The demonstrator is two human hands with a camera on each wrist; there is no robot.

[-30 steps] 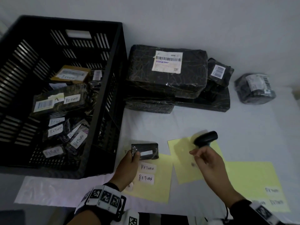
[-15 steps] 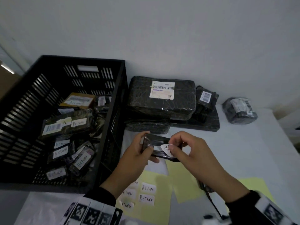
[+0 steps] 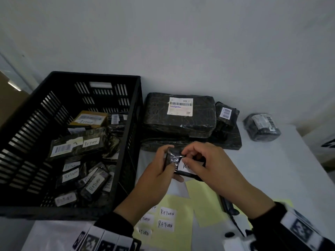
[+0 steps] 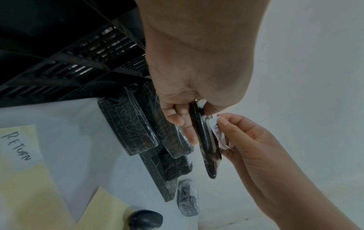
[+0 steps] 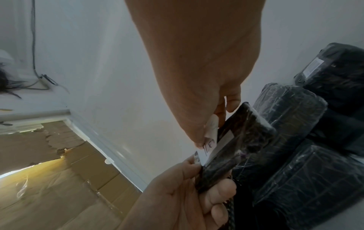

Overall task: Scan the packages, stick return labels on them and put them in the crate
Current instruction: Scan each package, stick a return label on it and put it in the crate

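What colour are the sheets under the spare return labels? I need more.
Pale yellow sheets, clearest in the head view.

Left hand [image 4: 189, 96] around small package [image 4: 206, 147]

Three views: one head camera, two wrist cameras.
The table [image 3: 272, 178] is seen from above by the head view; both close wrist views are aimed along the fingers, sharing the small package [image 4: 206, 149] and the stacked parcels [image 5: 295, 140].
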